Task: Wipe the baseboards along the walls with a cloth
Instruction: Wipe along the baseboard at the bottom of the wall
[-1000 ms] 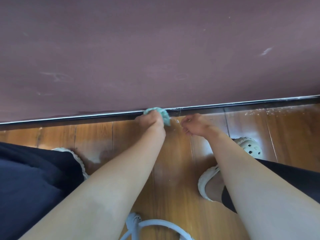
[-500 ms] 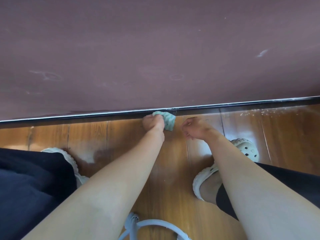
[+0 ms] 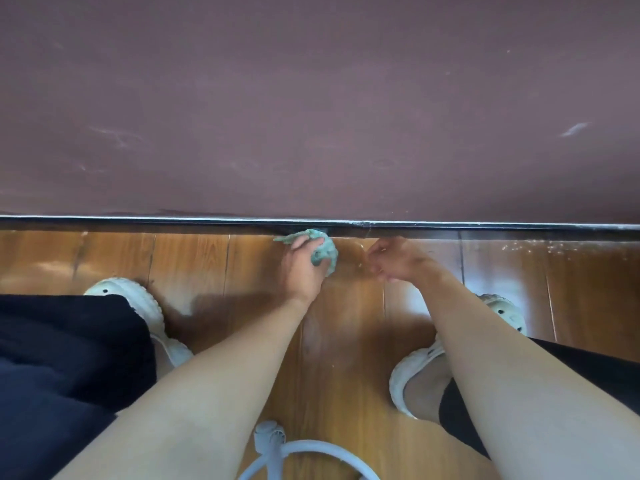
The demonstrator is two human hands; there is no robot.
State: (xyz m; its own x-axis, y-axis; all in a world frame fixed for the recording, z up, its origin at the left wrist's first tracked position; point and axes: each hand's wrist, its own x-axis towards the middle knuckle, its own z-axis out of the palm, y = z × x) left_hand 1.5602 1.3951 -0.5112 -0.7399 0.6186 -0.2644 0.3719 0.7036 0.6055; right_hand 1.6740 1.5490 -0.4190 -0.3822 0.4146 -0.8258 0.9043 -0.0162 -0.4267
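A dark baseboard (image 3: 138,224) with a pale top edge runs along the foot of the maroon wall (image 3: 311,98). My left hand (image 3: 301,268) grips a bunched teal cloth (image 3: 323,249) and holds it against the baseboard near the middle of the view. My right hand (image 3: 398,259) hovers just to the right of the cloth, low over the wooden floor, its fingers curled loosely with nothing clearly in them.
The wooden floor (image 3: 207,265) carries pale dust specks at the far right by the baseboard (image 3: 540,245). My feet in white clogs stand at the left (image 3: 131,299) and right (image 3: 415,372). A light blue ring-shaped device (image 3: 277,452) hangs at the bottom centre.
My left hand has slid the cloth down and slightly sideways along the baseboard. The view has shifted, showing more floor on the left. My right hand stays beside the cloth.
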